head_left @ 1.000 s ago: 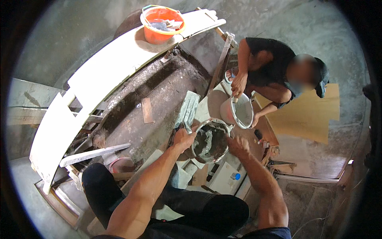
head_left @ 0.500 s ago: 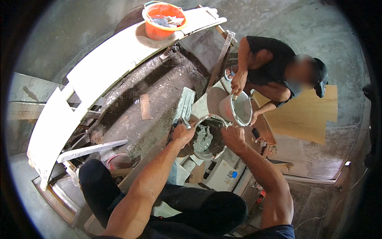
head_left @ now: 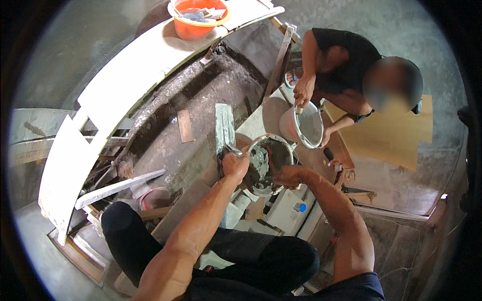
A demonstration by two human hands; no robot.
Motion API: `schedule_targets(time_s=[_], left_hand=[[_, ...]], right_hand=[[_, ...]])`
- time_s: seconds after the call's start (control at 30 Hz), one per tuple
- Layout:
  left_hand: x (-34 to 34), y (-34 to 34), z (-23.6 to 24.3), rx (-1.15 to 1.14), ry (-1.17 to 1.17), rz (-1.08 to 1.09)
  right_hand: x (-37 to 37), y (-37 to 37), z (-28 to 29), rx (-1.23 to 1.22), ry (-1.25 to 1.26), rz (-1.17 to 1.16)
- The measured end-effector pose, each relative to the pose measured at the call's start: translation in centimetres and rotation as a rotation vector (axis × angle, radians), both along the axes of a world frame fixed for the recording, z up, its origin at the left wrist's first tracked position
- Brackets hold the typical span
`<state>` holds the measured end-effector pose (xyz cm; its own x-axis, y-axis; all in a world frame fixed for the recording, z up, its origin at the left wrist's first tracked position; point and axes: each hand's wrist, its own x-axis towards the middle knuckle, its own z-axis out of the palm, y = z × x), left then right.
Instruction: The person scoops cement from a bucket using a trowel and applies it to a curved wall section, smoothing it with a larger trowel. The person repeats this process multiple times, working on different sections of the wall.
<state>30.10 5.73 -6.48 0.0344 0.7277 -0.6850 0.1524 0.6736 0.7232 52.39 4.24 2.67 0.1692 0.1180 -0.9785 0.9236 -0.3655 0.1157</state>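
The left hand [head_left: 235,165] was clenched on the handle of a flat trowel [head_left: 224,128], its blade pointing away. Just beside it, the right hand [head_left: 287,175] grasped the rim of a grey-smeared bowl [head_left: 268,163]. Beyond, 1 co-worker's hand [head_left: 304,90] stirred a white bucket [head_left: 306,125].

left hand [head_left: 235,164]: grips flat trowel [head_left: 224,128] | right hand [head_left: 285,175]: holds round pan [head_left: 268,163] of grey paste | beyond: another person's hand [head_left: 304,90] in pale bucket [head_left: 306,125] | orange tub [head_left: 193,27] on white panel [head_left: 125,75]
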Motion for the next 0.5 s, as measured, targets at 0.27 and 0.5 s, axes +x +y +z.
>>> schedule_targets(time_s=[0.27,0.5], left_hand=[[-0.5,0.4,-1.0,-0.113,-0.239,0.056],[-1.5,0.7,0.2,-0.156,-0.249,0.074]], right_hand=[[-0.8,-7.0,0.2,0.067,0.467,-1.261],[-4.4,-7.3,-3.0,0.156,0.726,-1.725]])
